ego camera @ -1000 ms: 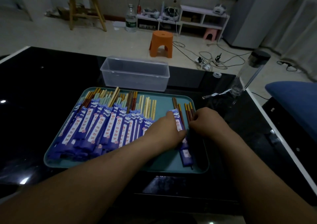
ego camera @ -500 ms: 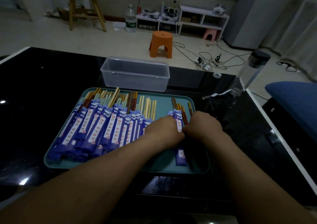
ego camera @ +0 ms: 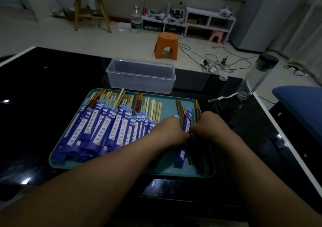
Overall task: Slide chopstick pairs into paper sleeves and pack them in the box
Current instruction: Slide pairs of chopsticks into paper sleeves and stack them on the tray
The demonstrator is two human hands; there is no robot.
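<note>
A teal tray (ego camera: pixel 167 172) lies on the black table. Its left half holds several chopstick pairs in blue paper sleeves (ego camera: pixel 97 131). At the right of the tray, my left hand (ego camera: pixel 169 131) grips a blue sleeve (ego camera: pixel 187 121), whose lower end shows below the hand. My right hand (ego camera: pixel 209 127) holds dark brown chopsticks (ego camera: pixel 180 110) beside that sleeve; the two hands touch. Several loose dark chopsticks (ego camera: pixel 199 157) lie along the tray's right edge. A clear plastic box (ego camera: pixel 140 75) stands behind the tray.
A tall clear bottle with a dark lid (ego camera: pixel 257 77) stands at the table's right rear, with a tape roll (ego camera: pixel 223 78) near it. A blue cushion (ego camera: pixel 301 108) lies to the right. An orange stool (ego camera: pixel 167 45) is on the floor beyond.
Both hands have moved slightly away from me up the tray and come together. The blue sleeve moved up with them, and dark chopsticks now stick out beside its top.
</note>
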